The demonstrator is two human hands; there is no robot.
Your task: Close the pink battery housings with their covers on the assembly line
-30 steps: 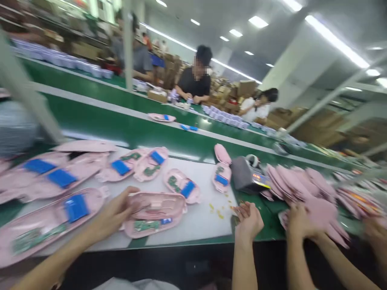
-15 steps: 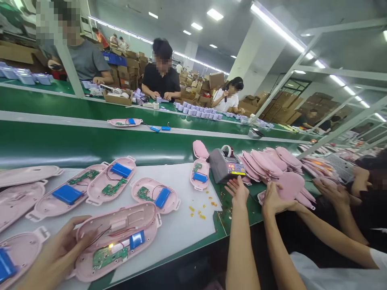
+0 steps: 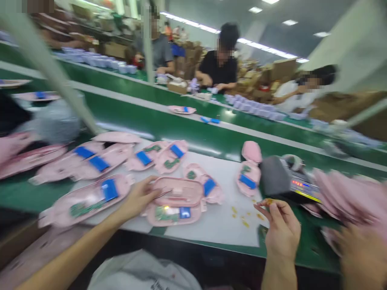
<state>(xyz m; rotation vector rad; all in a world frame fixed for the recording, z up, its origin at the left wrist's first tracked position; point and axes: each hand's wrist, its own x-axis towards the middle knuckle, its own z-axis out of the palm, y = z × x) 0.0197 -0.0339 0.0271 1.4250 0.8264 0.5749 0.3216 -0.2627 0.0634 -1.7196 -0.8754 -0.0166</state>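
My left hand (image 3: 142,197) grips the left end of a pink casing half (image 3: 192,187), thumb on its inner side. It is tilted up behind a second pink half (image 3: 196,219), which holds a green circuit board with a lit yellow light and a blue battery (image 3: 185,212). My right hand (image 3: 282,229) is raised in front of the tape dispenser (image 3: 275,177), thumb and fingers pinched on a small amber piece of tape (image 3: 268,202). Loose amber pieces (image 3: 244,221) lie on the white sheet to its left.
Open pink casings (image 3: 87,199) with boards and batteries spread to the left on the white sheet (image 3: 220,233). Pink shells (image 3: 341,193) are stacked at right, beside a co-worker's blurred hand (image 3: 363,253). Behind runs a green conveyor (image 3: 136,112), with people across it.
The view has swung left. My right hand has drawn back from the dispenser's front, and its open fingers are now pinched on the amber tape piece. My left hand still holds the casing half.
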